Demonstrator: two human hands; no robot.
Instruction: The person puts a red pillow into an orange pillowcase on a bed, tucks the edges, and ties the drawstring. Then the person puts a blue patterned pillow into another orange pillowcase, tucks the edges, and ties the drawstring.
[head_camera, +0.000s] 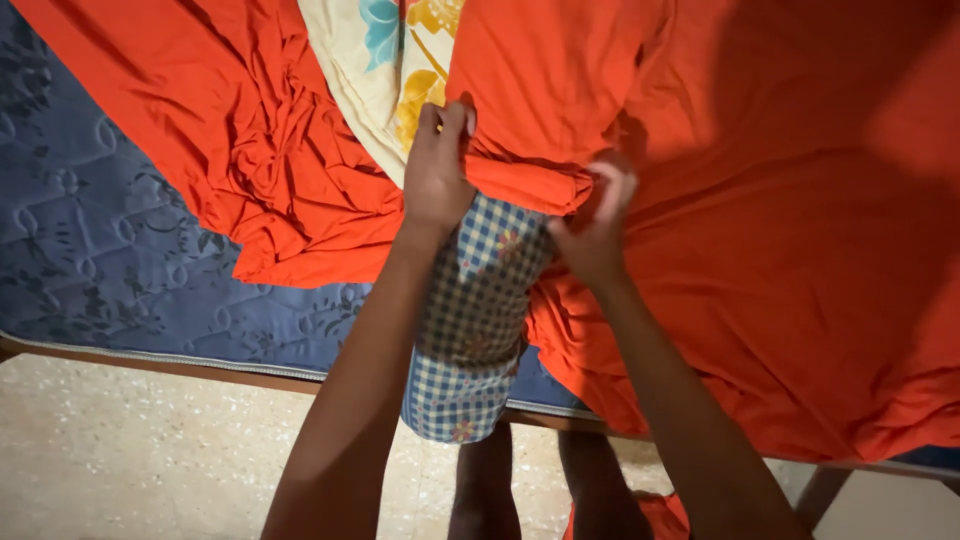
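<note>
Clearly, both hands work at the open end of an orange cloth cover (720, 230), which is being drawn over a pillow in blue and white check (478, 310). The left hand (437, 170) is on the upper side of the opening, with its fingers (447, 118) curled closed and pinching the orange edge; the thumb is hidden under the cloth. The right hand (592, 225) is at the right side of the pillow, just beside the folded orange edge, and its fingers (610, 180) look bent around that edge, but they are blurred, so I cannot tell how tight the hold is. The pillow is between the two forearms. Its far end is already under the orange edge, and its near end, which has small flower prints, hangs over the side of the mattress (110, 250). This mattress is dark blue and quilted, and it lies on a frame above a pale speckled floor (150, 460). The orange cloth spreads wide to the right and makes a wrinkled heap to the left. Between these two parts lies a cream cloth with blue and yellow flowers (385, 60), near the left hand. Below the pillow the legs of the person are partly seen.
</note>
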